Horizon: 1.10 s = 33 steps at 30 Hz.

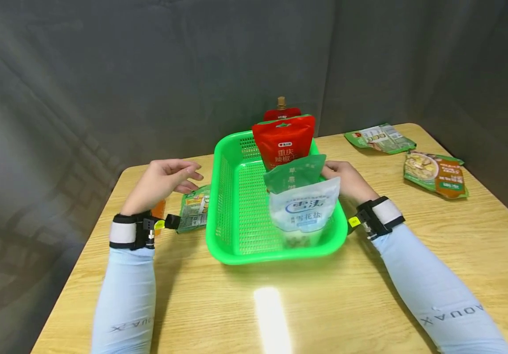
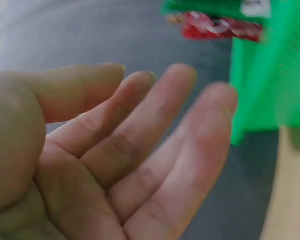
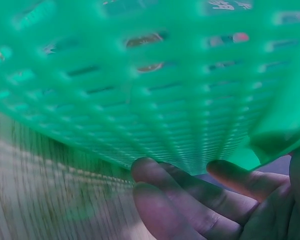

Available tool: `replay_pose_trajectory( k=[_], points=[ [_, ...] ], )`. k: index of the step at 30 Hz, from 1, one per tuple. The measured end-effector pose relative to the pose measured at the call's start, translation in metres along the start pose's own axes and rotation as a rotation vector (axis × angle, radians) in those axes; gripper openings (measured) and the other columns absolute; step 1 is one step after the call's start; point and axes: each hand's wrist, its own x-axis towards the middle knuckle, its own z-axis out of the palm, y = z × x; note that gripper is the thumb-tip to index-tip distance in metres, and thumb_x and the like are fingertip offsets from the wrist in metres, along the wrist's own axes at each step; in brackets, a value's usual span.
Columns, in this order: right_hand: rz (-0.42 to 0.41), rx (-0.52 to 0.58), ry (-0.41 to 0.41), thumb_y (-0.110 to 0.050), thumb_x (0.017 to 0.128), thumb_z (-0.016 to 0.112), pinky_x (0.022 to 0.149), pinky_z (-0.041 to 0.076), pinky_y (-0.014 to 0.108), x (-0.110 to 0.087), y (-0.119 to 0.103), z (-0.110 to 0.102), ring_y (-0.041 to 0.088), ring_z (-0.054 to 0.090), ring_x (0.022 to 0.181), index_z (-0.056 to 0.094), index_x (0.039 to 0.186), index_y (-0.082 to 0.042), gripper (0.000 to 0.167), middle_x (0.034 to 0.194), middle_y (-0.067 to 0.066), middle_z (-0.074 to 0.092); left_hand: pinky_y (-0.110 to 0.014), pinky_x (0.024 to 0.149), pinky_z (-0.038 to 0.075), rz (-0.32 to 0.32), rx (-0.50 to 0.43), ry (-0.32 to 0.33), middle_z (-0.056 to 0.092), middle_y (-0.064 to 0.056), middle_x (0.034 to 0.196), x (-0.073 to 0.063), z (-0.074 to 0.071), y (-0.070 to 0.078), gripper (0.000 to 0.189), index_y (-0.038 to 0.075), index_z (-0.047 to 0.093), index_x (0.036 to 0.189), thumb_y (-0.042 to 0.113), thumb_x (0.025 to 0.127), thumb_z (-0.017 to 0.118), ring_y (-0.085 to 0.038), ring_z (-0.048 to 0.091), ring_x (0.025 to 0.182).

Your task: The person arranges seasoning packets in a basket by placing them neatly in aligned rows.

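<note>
A green plastic basket with slotted walls is in the middle of the head view. My right hand grips its right rim, and fingers show under the slotted plastic in the right wrist view. Inside the basket, a white salt pouch, a green pouch and a red pouch stand along the right side. A dark red spouted pouch shows behind them. Left of the basket, my left hand hovers apart from it, fingers loosely bent around nothing.
A green packet lies beside the basket's left side, and an orange item is partly hidden by the left wrist. Two flat food packets, one green and one brown, lie at the right. A dark curtain hangs behind the table.
</note>
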Motion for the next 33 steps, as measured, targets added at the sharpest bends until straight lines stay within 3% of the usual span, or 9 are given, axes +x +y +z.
replay_pose_trajectory(
  k=[4, 8, 16, 18, 20, 23, 25, 28, 33],
  points=[
    [-0.008, 0.013, -0.01, -0.048, 0.104, 0.04, 0.067, 0.045, 0.03, 0.0, -0.002, 0.002, 0.02, 0.056, 0.078, 0.064, 0.122, -0.004, 0.054, 0.085, 0.008, 0.06, -0.041, 0.087, 0.056, -0.08, 0.036, -0.018, 0.065, -0.014, 0.125, 0.008, -0.002, -0.031, 0.038, 0.006, 0.062, 0.132, 0.027, 0.1, 0.062, -0.026, 0.067, 0.104],
    [-0.012, 0.0, 0.003, -0.051, 0.104, 0.04, 0.07, 0.045, 0.03, -0.001, -0.004, 0.002, 0.02, 0.057, 0.081, 0.063, 0.126, -0.005, 0.056, 0.091, 0.01, 0.064, -0.048, 0.096, 0.05, -0.095, 0.148, -0.005, 0.058, -0.013, 0.137, 0.014, -0.005, -0.052, 0.041, 0.007, 0.06, 0.135, 0.027, 0.1, 0.063, -0.031, 0.059, 0.117],
    [-0.015, -0.013, 0.014, -0.054, 0.103, 0.04, 0.074, 0.047, 0.03, -0.004, -0.006, -0.003, 0.02, 0.059, 0.086, 0.06, 0.133, -0.005, 0.06, 0.103, 0.015, 0.066, -0.055, 0.099, 0.044, -0.153, 0.347, -0.037, 0.044, -0.022, 0.148, 0.024, 0.0, -0.066, 0.053, 0.002, 0.048, 0.145, 0.019, 0.098, 0.065, -0.045, 0.042, 0.132],
    [-0.011, -0.01, 0.012, -0.053, 0.103, 0.04, 0.072, 0.047, 0.029, -0.003, -0.006, -0.003, 0.018, 0.059, 0.082, 0.06, 0.133, -0.004, 0.06, 0.102, 0.014, 0.067, -0.05, 0.089, 0.048, -0.179, 0.397, -0.076, 0.041, -0.024, 0.149, 0.026, 0.003, -0.068, 0.059, 0.002, 0.043, 0.148, 0.019, 0.097, 0.066, -0.042, 0.05, 0.123],
    [-0.003, 0.002, 0.009, -0.052, 0.103, 0.041, 0.07, 0.048, 0.028, -0.002, -0.005, -0.002, 0.017, 0.06, 0.081, 0.06, 0.133, -0.004, 0.06, 0.101, 0.013, 0.067, -0.045, 0.073, 0.05, -0.208, 0.434, -0.113, 0.038, -0.025, 0.151, 0.027, 0.007, -0.071, 0.065, 0.003, 0.038, 0.152, 0.021, 0.096, 0.067, -0.036, 0.059, 0.094],
    [0.006, 0.017, 0.005, -0.052, 0.103, 0.041, 0.068, 0.048, 0.027, -0.002, -0.005, -0.001, 0.015, 0.059, 0.079, 0.06, 0.133, -0.004, 0.06, 0.098, 0.012, 0.066, -0.038, 0.063, 0.043, -0.227, 0.485, -0.159, 0.037, -0.025, 0.152, 0.029, 0.012, -0.076, 0.072, 0.004, 0.033, 0.154, 0.026, 0.095, 0.069, -0.028, 0.05, 0.078],
    [0.009, 0.016, 0.006, -0.052, 0.103, 0.041, 0.067, 0.048, 0.027, -0.002, -0.005, 0.0, 0.015, 0.059, 0.078, 0.06, 0.132, -0.004, 0.059, 0.095, 0.01, 0.066, -0.038, 0.067, 0.044, -0.24, 0.513, -0.175, 0.039, -0.025, 0.15, 0.031, 0.014, -0.079, 0.077, 0.004, 0.031, 0.155, 0.028, 0.094, 0.071, -0.03, 0.05, 0.082],
    [0.011, 0.012, 0.006, -0.052, 0.103, 0.041, 0.067, 0.047, 0.027, -0.002, -0.006, 0.0, 0.015, 0.059, 0.076, 0.061, 0.129, -0.004, 0.058, 0.091, 0.008, 0.065, -0.041, 0.08, 0.043, -0.254, 0.556, -0.18, 0.042, -0.026, 0.147, 0.033, 0.019, -0.083, 0.082, 0.004, 0.03, 0.155, 0.03, 0.091, 0.074, -0.032, 0.048, 0.105],
    [0.008, 0.009, -0.005, -0.05, 0.104, 0.041, 0.063, 0.046, 0.028, -0.003, -0.005, 0.0, 0.015, 0.058, 0.07, 0.062, 0.125, -0.003, 0.056, 0.08, 0.005, 0.062, -0.05, 0.096, 0.044, -0.268, 0.569, -0.161, 0.043, -0.026, 0.146, 0.035, 0.025, -0.088, 0.083, 0.005, 0.032, 0.155, 0.027, 0.089, 0.077, -0.037, 0.047, 0.119]
  ],
)
